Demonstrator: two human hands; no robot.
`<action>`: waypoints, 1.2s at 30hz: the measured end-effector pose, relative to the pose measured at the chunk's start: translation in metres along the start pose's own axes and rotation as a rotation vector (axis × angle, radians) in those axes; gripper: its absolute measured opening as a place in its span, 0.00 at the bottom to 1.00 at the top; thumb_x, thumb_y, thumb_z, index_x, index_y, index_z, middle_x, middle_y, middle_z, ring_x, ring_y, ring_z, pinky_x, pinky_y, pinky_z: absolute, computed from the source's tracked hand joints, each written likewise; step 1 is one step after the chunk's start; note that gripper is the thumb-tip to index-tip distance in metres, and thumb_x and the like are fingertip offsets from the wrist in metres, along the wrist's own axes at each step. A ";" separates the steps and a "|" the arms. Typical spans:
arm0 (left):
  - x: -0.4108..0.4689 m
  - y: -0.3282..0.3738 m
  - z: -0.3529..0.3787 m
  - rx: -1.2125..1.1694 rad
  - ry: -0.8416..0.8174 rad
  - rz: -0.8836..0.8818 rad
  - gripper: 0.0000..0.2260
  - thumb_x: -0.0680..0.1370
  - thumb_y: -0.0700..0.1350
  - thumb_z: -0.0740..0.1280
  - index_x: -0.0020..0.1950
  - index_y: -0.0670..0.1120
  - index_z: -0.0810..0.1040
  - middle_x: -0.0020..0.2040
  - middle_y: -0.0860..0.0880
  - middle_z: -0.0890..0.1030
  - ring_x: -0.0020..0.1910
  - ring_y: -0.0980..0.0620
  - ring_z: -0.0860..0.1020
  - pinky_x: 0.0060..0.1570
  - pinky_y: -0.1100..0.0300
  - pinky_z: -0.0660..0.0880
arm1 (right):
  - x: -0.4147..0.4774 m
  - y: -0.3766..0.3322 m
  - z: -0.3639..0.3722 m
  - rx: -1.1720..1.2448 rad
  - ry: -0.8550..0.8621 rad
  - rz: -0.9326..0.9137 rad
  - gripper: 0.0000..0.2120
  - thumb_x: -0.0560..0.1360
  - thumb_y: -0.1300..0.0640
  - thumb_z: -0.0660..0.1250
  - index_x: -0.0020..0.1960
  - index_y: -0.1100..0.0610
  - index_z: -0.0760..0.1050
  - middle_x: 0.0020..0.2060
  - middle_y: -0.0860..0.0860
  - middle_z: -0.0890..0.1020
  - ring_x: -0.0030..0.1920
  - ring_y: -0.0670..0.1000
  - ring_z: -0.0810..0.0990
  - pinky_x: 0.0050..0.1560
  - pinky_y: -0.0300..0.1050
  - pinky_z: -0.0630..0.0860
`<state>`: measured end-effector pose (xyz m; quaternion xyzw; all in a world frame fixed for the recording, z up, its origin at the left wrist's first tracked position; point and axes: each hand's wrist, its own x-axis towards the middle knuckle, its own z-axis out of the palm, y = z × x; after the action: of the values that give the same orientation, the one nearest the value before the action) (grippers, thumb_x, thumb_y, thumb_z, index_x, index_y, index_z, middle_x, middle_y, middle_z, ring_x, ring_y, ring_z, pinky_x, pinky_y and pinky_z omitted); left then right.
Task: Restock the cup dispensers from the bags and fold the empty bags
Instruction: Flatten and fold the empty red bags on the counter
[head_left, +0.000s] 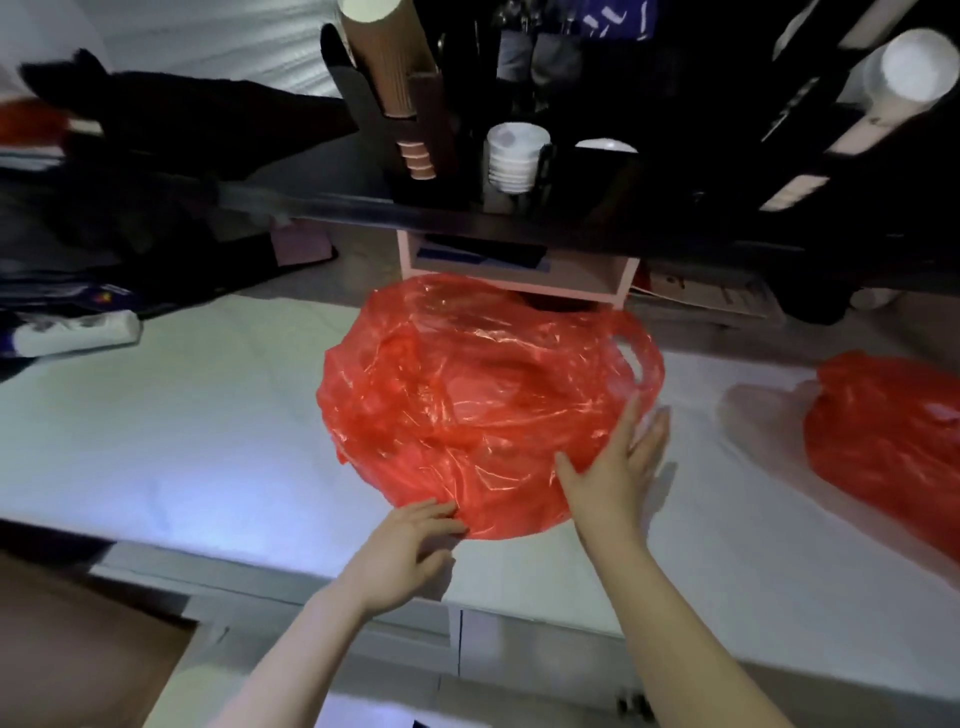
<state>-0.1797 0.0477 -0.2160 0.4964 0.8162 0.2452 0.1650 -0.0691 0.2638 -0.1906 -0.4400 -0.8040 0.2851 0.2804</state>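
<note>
Red bag (467, 405) flat, handle (652, 364) pointing right

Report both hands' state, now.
Left hand: open, fingertips touching the bag edge.
Right hand: open, flat on the bag.

Dim room. White worktop (208, 441) with a bluish light patch, black shelf (519, 223) above, pale cabinet fronts (519, 649) below, white power strip (72, 332) at left.
</note>
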 end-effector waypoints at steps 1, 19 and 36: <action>-0.003 -0.006 -0.002 -0.030 0.033 -0.007 0.15 0.76 0.43 0.65 0.62 0.52 0.78 0.68 0.57 0.70 0.69 0.60 0.62 0.64 0.75 0.50 | 0.002 -0.002 0.002 -0.138 0.001 -0.144 0.52 0.68 0.52 0.72 0.76 0.40 0.37 0.76 0.52 0.36 0.76 0.55 0.37 0.74 0.59 0.46; -0.020 -0.030 -0.010 -0.393 0.522 -0.309 0.29 0.79 0.48 0.62 0.77 0.55 0.53 0.76 0.59 0.47 0.72 0.70 0.48 0.69 0.56 0.59 | -0.002 0.035 -0.011 0.248 -0.187 0.387 0.17 0.70 0.46 0.56 0.44 0.54 0.79 0.40 0.53 0.84 0.42 0.55 0.81 0.47 0.55 0.77; 0.002 0.122 0.038 -0.862 0.447 -0.279 0.47 0.63 0.60 0.73 0.76 0.62 0.50 0.68 0.54 0.70 0.52 0.59 0.79 0.49 0.63 0.77 | -0.024 0.041 -0.091 0.565 -0.442 0.672 0.36 0.74 0.29 0.51 0.49 0.60 0.78 0.34 0.62 0.84 0.32 0.63 0.83 0.27 0.48 0.76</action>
<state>-0.0720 0.1060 -0.1791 0.2051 0.7148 0.6357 0.2072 0.0286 0.2806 -0.1625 -0.5107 -0.5491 0.6533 0.1042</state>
